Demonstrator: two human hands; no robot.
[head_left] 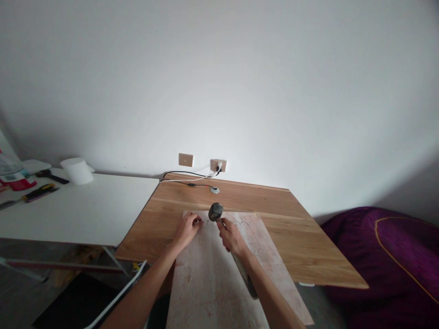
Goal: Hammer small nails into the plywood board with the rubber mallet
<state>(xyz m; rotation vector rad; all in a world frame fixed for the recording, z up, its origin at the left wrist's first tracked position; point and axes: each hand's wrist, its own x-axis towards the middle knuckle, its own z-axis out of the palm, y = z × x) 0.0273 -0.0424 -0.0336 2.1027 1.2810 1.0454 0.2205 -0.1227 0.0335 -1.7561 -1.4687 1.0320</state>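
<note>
My right hand (231,235) is wrapped round the handle of a hammer (216,211), close below its dark head. The rest of the handle runs back under my forearm. Beneath both hands lies a pale, worn wooden board (212,274). At the board's far left edge, my left hand (188,227) has thumb and fingers drawn together; whatever they may hold is too small to make out. A small dark spot shows on the board between that hand and the hammer head. Several thin nails (244,222) lie on the board right of the hammer.
Under the board is a brown wooden table (308,242), with cables (192,179) running to a wall socket (218,165). On the left, a white table (103,205) carries a paper roll (77,171), a screwdriver (37,193) and a bottle (15,176). A purple beanbag (377,246) stands right.
</note>
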